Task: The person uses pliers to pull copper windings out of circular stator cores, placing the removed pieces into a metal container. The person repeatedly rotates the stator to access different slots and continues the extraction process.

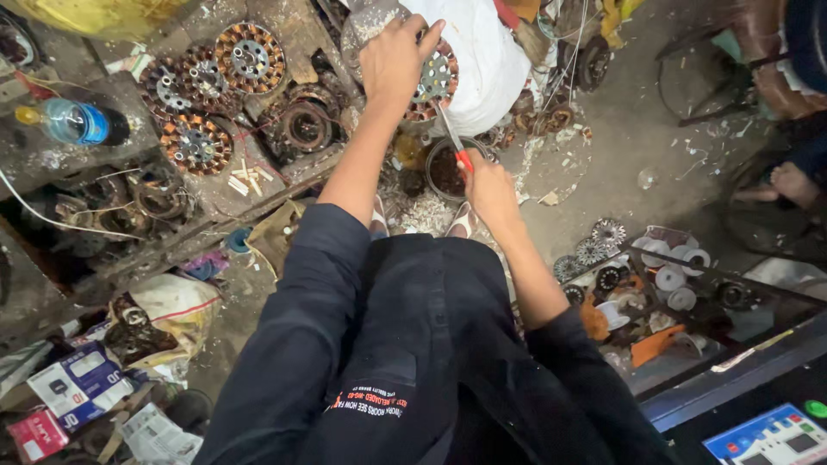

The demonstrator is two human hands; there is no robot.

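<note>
My left hand [395,62] grips a round fan stator [437,82] with copper windings, held up in front of a white sack. My right hand [489,188] holds a red-handled screwdriver [454,140] whose metal shaft points up to the stator's lower edge. Below the two hands stands a small dark metal bowl [446,170] with scraps in it. Both dark sleeves of my clothing fill the lower middle of the view.
Several wound stators [199,86] lie on a wooden pallet at upper left, beside a plastic bottle [76,121]. A white sack [488,57] sits behind the hands. Small rotor parts fill a tray [642,275] at right. Another person's bare foot [793,182] rests at far right.
</note>
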